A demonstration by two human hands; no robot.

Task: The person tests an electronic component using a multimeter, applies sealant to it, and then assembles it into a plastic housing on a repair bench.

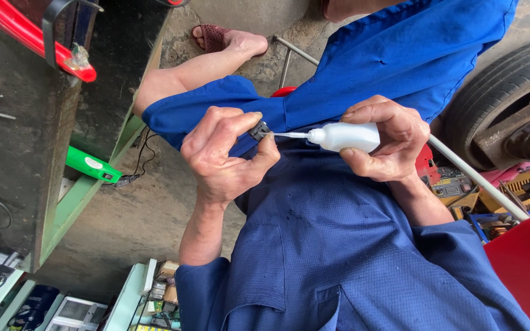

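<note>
Nearest the lens is the blue cloth work jacket (338, 270) of a person, filling the view from six o'clock up to one o'clock, with sleeves running up to both wrists. The image looks turned on its side, so which hand is the person's own left or right is hard to be sure of; I take the one at nine o'clock of centre as the left hand (225, 153) and the one at three o'clock of centre as the right hand (387, 138).

The left hand has its thumb and forefinger pinched together on a small dark grey blocky part (259, 130), held just above the lap. The right hand is clamped around a small white plastic squeeze bottle (345, 136); its thin white nozzle (289, 134) points toward nine o'clock and its tip touches the small part.

At eleven o'clock a foot in a dark red rubber sandal (213, 37) rests on the grey concrete floor (136, 220). At nine o'clock a bright green plastic handheld device (92, 165) lies beside a green-edged dark metal bench (26, 153). At three o'clock stands a black rubber tyre (498, 86), with a long white tube (480, 181) running below it.
</note>
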